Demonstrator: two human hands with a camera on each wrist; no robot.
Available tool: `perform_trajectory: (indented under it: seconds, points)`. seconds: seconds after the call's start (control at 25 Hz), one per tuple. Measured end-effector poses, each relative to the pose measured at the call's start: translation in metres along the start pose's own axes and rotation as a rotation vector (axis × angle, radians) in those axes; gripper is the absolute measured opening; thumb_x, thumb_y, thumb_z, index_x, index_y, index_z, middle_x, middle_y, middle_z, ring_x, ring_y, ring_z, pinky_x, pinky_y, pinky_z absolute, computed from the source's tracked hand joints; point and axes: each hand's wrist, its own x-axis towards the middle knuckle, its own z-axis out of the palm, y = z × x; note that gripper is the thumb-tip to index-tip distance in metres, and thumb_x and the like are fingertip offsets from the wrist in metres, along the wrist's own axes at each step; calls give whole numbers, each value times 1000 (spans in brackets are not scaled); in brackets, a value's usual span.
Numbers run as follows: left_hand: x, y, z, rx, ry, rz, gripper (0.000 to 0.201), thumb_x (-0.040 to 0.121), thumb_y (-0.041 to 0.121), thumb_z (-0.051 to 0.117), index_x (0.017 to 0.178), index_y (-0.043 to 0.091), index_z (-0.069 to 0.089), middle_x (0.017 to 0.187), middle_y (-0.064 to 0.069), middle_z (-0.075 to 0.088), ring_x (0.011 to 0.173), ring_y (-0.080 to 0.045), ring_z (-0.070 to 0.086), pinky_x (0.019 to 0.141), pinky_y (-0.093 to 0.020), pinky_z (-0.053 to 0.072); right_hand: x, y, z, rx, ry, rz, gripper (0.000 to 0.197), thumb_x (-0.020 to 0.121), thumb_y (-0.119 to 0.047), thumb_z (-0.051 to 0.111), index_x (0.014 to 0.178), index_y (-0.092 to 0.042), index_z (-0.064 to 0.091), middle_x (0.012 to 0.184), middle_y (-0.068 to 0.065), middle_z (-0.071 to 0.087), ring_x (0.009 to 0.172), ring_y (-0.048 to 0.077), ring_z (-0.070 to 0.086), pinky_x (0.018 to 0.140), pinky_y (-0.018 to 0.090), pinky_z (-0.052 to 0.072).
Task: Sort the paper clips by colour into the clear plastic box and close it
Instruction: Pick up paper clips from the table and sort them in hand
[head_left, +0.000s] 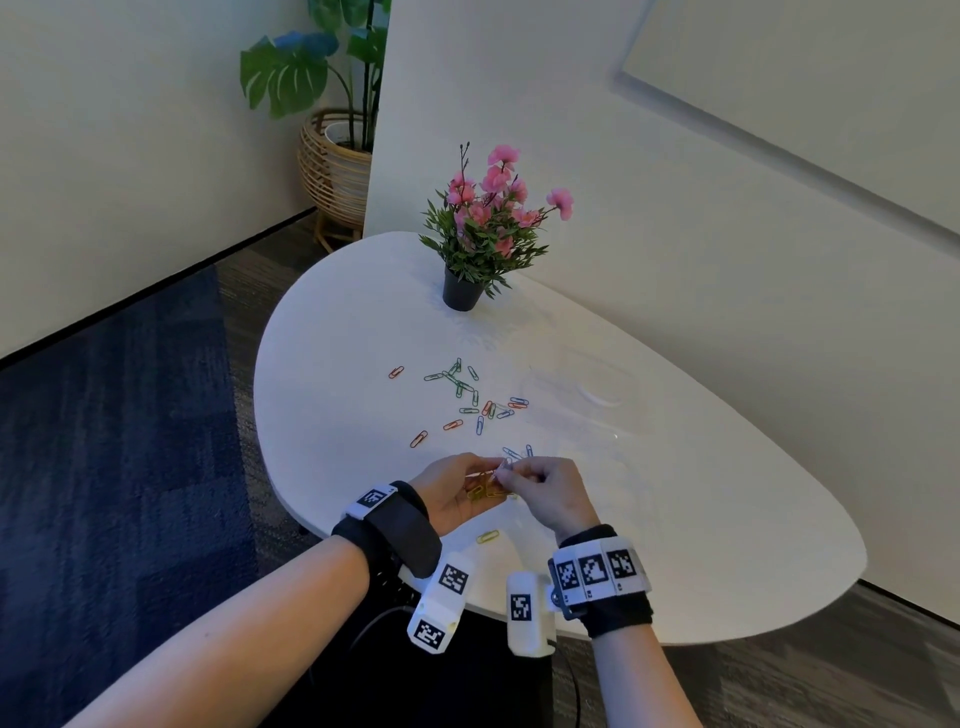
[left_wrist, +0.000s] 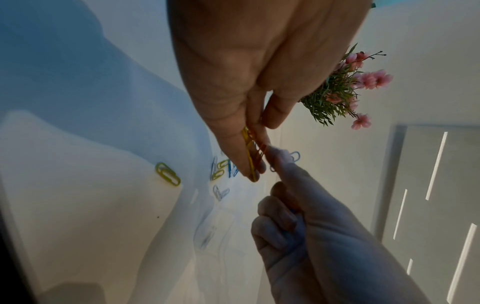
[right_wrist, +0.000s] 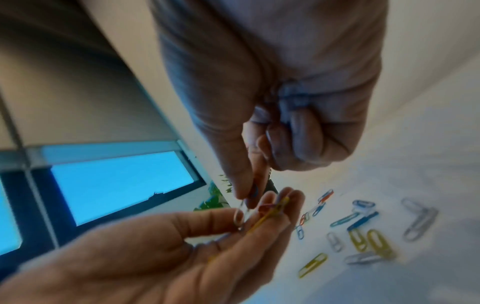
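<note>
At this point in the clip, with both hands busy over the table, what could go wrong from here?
1. The left hand holds yellow and orange clips together, so colours could end up mixed.
2. The right hand pinches only the tip of a silver clip; it might slip.
3. One yellow clip lies close to the table edge, and a wrist could knock it off.

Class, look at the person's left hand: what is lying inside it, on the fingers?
On the left hand's fingers lie a yellow wire paper clip and a red one. The right hand pinches a silver clip there. Anything deeper in the palm is hidden.
</note>
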Motion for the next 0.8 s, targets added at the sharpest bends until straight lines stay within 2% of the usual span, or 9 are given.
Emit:
perform_trajectory:
  seconds: [0.08,0.16,0.2,0.32,0.44,0.52,0.6,0.68,0.8]
  points:
    - [2,-1,1,-11,7,3,25,97,4,40,112,-7,56,100,-24,63,87,-29,63,65,-30,60,-1,3,1,-251,-15,-41,11,83,-21,69,84,-13,75,69,-1,61,62,5,51,61,18,42]
    - [4,-1,1,-14,21,-2,25,97,6,38,110,-6,56,99,-24,62,86,-29,63,66,-30,60,-2,1,1,-247,-31,-41,12,85,-20,65,80,-14,74,67,-1,58,58,4,48,55,15,36]
    - [5,-1,-1,-18,30,-6,26,98,9,36,107,-5,57,98,-23,63,86,-29,64,70,-31,58,-3,0,-4,-72,-37,7,17,86,-17,60,73,-14,69,64,0,53,54,8,45,50,16,34]
    - [6,2,-5,-39,50,-14,30,100,12,32,98,-3,58,95,-19,63,86,-28,63,82,-33,52,-3,4,-29,787,-42,267,31,87,-15,41,55,-17,40,54,-1,33,40,11,31,36,18,17]
    - [5,4,-8,-56,61,-23,29,100,12,34,99,-4,58,98,-20,63,88,-29,63,85,-34,50,1,28,-68,1194,153,342,43,94,-25,41,51,-18,35,49,-3,31,35,10,32,33,15,19]
    - [4,4,-8,-60,60,-30,29,100,11,34,101,-4,58,100,-20,63,89,-29,63,85,-34,50,2,42,-89,1099,265,344,38,99,-20,39,61,-12,43,56,0,42,43,12,38,33,18,27]
    - [3,2,-6,-64,58,-39,28,99,11,35,101,-4,59,99,-20,63,89,-29,63,85,-34,50,4,52,-96,810,339,372,27,98,-6,39,74,-2,52,70,10,56,54,15,41,35,17,33]
    - [2,0,-4,-65,53,-51,28,99,11,36,100,-4,59,97,-20,63,88,-29,63,84,-34,50,8,58,-98,617,372,405,19,92,8,39,81,5,54,77,18,59,57,17,45,36,17,37]
    - [2,-1,-4,-72,50,-55,28,100,11,36,100,-5,59,97,-20,63,88,-29,63,82,-34,50,19,60,-104,616,430,407,17,92,7,39,84,2,53,72,16,56,57,18,46,36,17,38]
